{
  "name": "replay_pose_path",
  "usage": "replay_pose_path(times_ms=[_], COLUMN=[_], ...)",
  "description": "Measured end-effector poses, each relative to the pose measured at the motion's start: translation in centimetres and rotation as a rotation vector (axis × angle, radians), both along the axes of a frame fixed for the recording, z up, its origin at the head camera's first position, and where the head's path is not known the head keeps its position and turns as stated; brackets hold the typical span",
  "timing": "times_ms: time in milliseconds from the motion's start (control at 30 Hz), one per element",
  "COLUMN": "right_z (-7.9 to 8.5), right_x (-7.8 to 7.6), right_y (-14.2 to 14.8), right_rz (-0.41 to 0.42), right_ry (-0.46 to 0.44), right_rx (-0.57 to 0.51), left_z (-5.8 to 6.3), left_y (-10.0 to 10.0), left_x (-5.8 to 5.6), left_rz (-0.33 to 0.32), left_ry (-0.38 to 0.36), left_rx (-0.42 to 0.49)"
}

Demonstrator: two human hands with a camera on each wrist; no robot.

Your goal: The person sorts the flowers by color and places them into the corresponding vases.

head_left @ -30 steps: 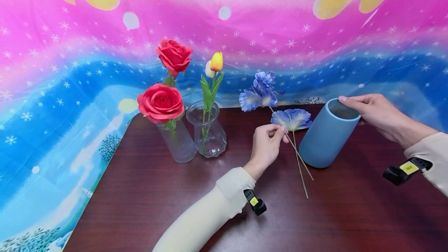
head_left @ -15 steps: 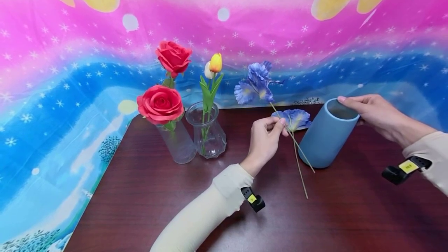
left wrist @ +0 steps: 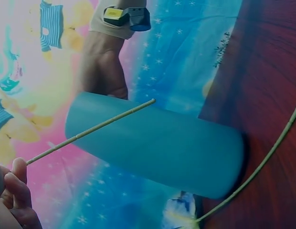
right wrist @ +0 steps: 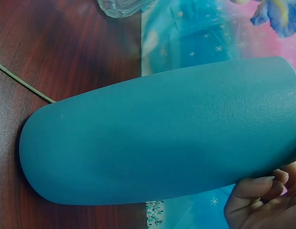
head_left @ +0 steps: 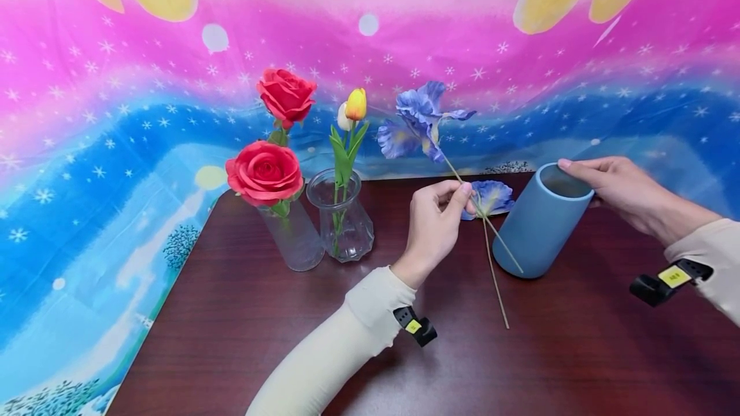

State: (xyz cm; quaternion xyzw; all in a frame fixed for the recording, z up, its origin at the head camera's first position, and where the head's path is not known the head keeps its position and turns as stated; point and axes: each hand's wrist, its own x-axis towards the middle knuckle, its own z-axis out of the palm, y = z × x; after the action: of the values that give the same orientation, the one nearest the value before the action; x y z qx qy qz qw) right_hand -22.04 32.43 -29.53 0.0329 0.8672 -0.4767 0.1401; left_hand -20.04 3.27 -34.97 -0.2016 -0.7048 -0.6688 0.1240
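Observation:
My left hand [head_left: 432,230] pinches the stem of a blue-violet iris [head_left: 419,114] between thumb and fingers, its bloom raised above the table. In the left wrist view the lower end of that stem [left wrist: 90,129] crosses in front of the matte blue vase [left wrist: 162,143]. The blue vase [head_left: 534,236] stands on the table, its mouth facing up. My right hand [head_left: 636,191] grips its rim, thumb at the mouth and the other fingers partly hidden behind the wall. A second iris [head_left: 491,198] lies on the table between left hand and vase, its stem pointing toward me.
To the left, a cylindrical clear vase [head_left: 295,246] holds two red roses [head_left: 266,172]. Beside it a flared glass vase [head_left: 354,236] holds a yellow-orange tulip [head_left: 357,104] and a white one. A colourful printed cloth [head_left: 370,56] hangs behind the dark wooden table [head_left: 231,352].
The left hand has risen slightly, lifting the pinched iris up and a little left, away from the iris lying on the table. The right hand and blue vase have stayed put.

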Motion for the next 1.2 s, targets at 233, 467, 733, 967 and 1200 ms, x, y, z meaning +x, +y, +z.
replay_pose_path(times_ms=[233,467,733,967,1200], right_z=[-0.1,-0.2,-0.2,-0.5,-0.6], right_x=[0.0,0.0,-0.1,-0.5,-0.5], right_y=[0.0,0.0,-0.1,0.3,0.4], right_rz=[-0.008,-0.012,-0.007,-0.009,-0.006], right_ry=[0.001,0.004,0.004,0.007,0.005], right_rx=[0.001,-0.002,-0.011,0.018,0.005], left_z=[1.3,2.6,4.0,5.1,6.1], left_y=[-0.4,-0.6,-0.8,-0.9,-0.8], left_x=[-0.1,-0.4,-0.7,-1.0,-1.2], left_rz=[-0.007,-0.005,0.008,0.008,0.026], left_ry=[0.051,0.091,0.121,0.15,0.172], left_rx=[0.005,0.037,0.033,0.015,0.001])
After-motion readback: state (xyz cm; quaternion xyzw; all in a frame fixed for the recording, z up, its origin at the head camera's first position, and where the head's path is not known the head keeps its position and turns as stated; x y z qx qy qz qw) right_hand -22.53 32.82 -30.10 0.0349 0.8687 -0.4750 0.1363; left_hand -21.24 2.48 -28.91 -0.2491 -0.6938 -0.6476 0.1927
